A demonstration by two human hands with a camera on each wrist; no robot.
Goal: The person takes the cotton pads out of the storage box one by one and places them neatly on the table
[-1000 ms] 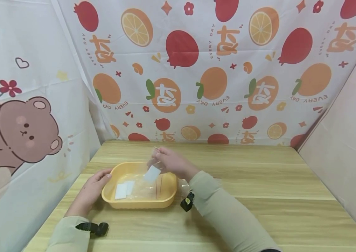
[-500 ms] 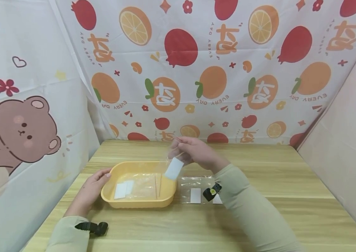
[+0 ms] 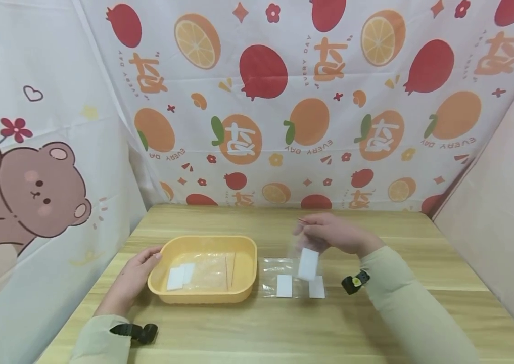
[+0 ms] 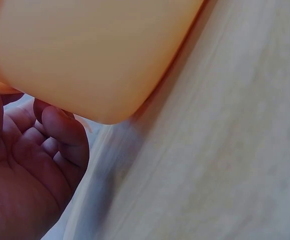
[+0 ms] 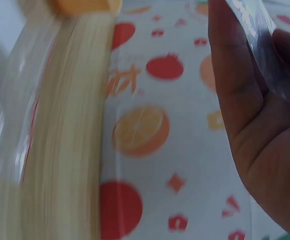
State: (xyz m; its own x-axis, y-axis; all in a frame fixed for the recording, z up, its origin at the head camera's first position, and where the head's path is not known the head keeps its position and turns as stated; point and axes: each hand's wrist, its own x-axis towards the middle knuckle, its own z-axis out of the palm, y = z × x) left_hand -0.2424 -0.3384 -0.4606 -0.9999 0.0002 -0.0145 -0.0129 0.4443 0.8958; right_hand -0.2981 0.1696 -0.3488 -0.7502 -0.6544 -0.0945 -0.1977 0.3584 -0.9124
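My left hand (image 3: 133, 275) grips the left end of a yellow plastic tray (image 3: 202, 297), thumb at the rim; in the left wrist view its fingers (image 4: 67, 127) curl beside the tray's outer wall. My right hand (image 3: 336, 235) pinches a clear zip bag (image 5: 265, 55) by its top edge. A white card (image 3: 308, 264) shows at the lower end of that bag, which hangs over the table right of the tray. Inside the tray lie clear bags with white cards (image 3: 176, 278) and red seal lines. Two similar bags (image 3: 271, 270) lie side by side beside the tray, partly overlapped by the held one.
The wooden table (image 3: 402, 313) reaches back to a fruit-print cloth (image 3: 284, 121). A cloth with a bear print (image 3: 40, 189) hangs at the left, and a plain pale sheet (image 3: 502, 187) at the right.
My right hand has carried the bag from over the tray to the right, above the bags on the table. My left hand and the tray have stayed in place.
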